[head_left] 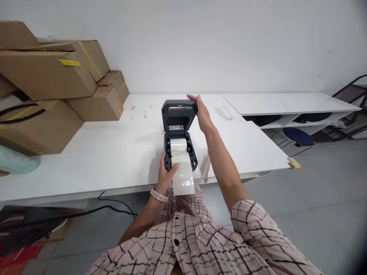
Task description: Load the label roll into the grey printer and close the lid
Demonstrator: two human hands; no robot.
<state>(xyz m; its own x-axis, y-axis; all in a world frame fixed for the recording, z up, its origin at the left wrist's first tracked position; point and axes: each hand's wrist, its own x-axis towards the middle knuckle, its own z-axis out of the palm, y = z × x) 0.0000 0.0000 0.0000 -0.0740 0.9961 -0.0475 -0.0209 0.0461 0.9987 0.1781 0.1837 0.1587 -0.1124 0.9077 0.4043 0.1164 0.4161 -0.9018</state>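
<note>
A dark label printer (168,152) stands on the white table with its lid (179,118) raised. Inside lies a white label roll (178,144), and a strip of labels (183,177) runs out over the front toward my body. My left hand (166,173) is at the printer's front left corner, thumb on the strip's left edge and fingers round the casing's side. At the lid's upper right, my right hand (201,111) holds the edge, its fingertips over the top.
Cardboard boxes (43,72) are stacked on the left of the white table (120,156). A beige paper strip (206,168) hangs near the front edge. A blue stool (298,136) stands at the right, and black cables (100,208) run below the table.
</note>
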